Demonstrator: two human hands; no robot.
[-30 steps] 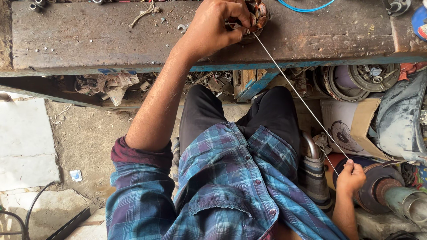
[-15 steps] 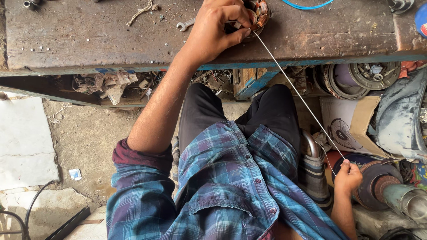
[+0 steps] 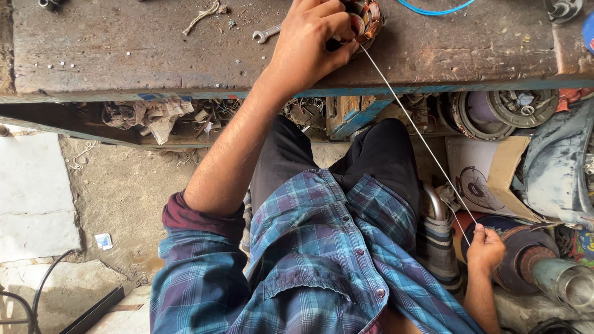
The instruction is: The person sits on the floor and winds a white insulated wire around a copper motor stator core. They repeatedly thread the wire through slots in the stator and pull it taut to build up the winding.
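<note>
At the bench's front edge, head view:
left hand: [image 3: 309, 46] closed over a motor coil [image 3: 365, 21] on the bench top, fingers wrapped round it, thumb side toward the front edge.
right hand: [image 3: 486, 247] low by the right knee, pinched shut on the end of a thin string [image 3: 421, 133].
string: runs taut and straight from the motor coil, over the bench's front edge, down to the right hand.
progress: copper windings look in place; judging by the taut line, lacing or tying is under way, not finished. How many turns are done is hidden under the left hand.
left to do: the line is uncut and in one piece, so more wraps and a tie-off likely remain.
bench: [image 3: 124, 62] worn wood, motor coil sits near the front edge, far end out of frame.
near the coil: small wrench [image 3: 266, 34] just to its left, blue cable [image 3: 433, 9] to its right, both apart from it.
room left: bare floor [image 3: 124, 185], open.
room right: tight; cardboard box [image 3: 489, 179] and round motor parts [image 3: 526, 260] crowd the right hand.
legs: knees under the bench edge, string passes beside the right one.
</note>
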